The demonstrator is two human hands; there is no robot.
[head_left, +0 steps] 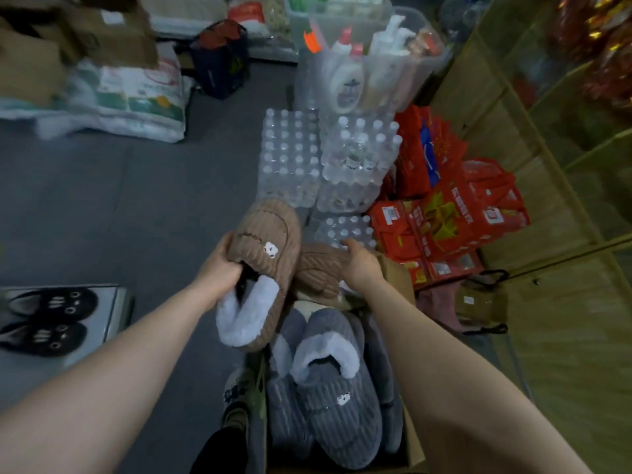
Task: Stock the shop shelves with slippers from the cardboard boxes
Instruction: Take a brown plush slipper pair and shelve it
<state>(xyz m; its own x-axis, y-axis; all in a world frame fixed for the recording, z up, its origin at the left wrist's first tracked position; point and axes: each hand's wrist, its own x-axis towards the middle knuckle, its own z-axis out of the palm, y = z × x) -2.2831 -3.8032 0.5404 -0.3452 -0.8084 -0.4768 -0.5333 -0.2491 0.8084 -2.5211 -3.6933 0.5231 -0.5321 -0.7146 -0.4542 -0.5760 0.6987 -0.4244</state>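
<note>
Corduroy brown slipper [270, 248], fleece-lined, gripped by left hand [219, 266]; right hand [363, 265] clasping second brown slipper [316, 268]. Ribbed grey slippers [335, 395] in cardboard box [414, 451] at six o'clock; open floor [119, 200] at nine.

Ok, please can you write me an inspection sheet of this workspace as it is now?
Surface: grey floor.
Job's things: brown slipper held up; second brown slipper beside it; grey slippers lying in the cardboard box.
Clutter: water bottle packs, red cartons, black slippers at left.
Grippers: left hand grips the brown slipper at its opening; right hand holds the second brown slipper.
Cables: nothing seen.
Surroundings: wooden shelves at right; clear bin of bottles behind.
</note>
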